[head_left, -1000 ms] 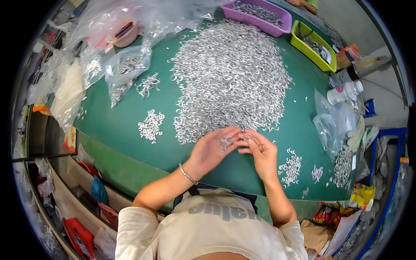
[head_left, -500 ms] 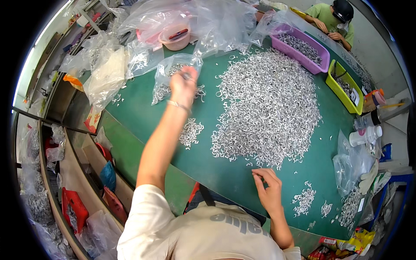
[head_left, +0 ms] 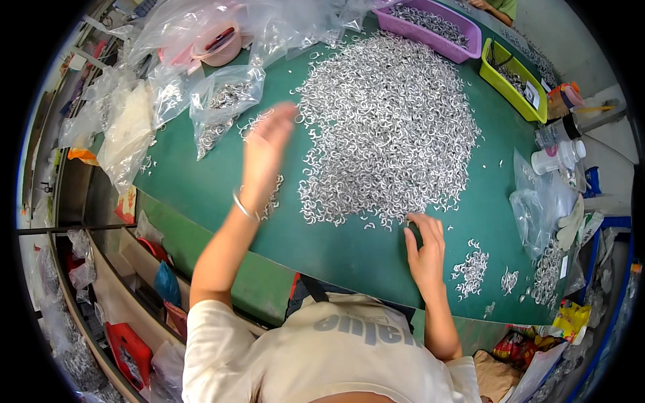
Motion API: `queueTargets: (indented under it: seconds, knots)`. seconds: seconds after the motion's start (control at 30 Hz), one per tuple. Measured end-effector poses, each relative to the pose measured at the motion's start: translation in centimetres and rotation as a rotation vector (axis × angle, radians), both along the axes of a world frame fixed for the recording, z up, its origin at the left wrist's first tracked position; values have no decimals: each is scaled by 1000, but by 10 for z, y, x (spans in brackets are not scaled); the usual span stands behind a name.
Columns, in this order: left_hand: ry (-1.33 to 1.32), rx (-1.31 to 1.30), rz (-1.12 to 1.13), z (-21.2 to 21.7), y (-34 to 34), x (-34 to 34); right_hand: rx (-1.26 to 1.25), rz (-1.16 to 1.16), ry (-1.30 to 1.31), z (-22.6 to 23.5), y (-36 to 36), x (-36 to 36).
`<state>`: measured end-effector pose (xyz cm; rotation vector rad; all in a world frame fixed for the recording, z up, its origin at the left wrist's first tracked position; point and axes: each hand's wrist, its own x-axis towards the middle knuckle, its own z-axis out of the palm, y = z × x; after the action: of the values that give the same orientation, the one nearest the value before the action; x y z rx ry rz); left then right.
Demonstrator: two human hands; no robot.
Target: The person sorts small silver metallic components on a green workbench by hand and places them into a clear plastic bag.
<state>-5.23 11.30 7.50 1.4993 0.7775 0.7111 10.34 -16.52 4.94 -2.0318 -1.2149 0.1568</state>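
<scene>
A broad heap of small silvery curved metal pieces (head_left: pixel 390 127) covers the middle of the green table (head_left: pixel 316 252). My left hand (head_left: pixel 265 148), with a bangle at the wrist, hovers at the heap's left edge. Motion smears its fingers, so I cannot tell if they hold anything. Left of it lies a clear plastic bag (head_left: pixel 225 101) with such pieces inside; a few more lie between bag and hand. My right hand (head_left: pixel 427 252) rests at the heap's near edge, thumb and fingers apart, fingertips beside some pieces. A small pile (head_left: pixel 273 198) is partly hidden by my left forearm.
Behind the heap stand a purple basket (head_left: pixel 430 40) and a yellow-green basket (head_left: pixel 504 77). A pink bowl (head_left: pixel 218 50) sits among plastic bags at far left. Near right are small piles (head_left: pixel 471 270), a white bottle (head_left: pixel 557 158) and a clear bag (head_left: pixel 531 215). Another person's arm shows at the top.
My left hand has left the plastic bag and moved right toward the heap. My right hand has come up to the heap's near edge, its thumb and fingers spread wider. The view has shifted.
</scene>
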Motion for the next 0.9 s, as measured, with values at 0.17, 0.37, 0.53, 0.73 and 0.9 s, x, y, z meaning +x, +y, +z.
queueTargets:
  seconds: [0.17, 0.37, 0.53, 0.73, 0.9]
  knots:
    - [656, 728, -251, -44, -105, -2, -64, 166, -79, -6, 33, -4]
    - [630, 780, -224, -50, -128, 3, -181, 347, -179, -16, 36, -6]
    - [486, 810, -339, -51, -145, 0, -286, 322, -223, -15, 4, 6]
    - [388, 860, -589, -40, -161, 4, -160, 49, -181, -10, -8, 3]
    - [448, 707, -428, -33, -149, -26, -113, 137, -110, -6, 25, -17]
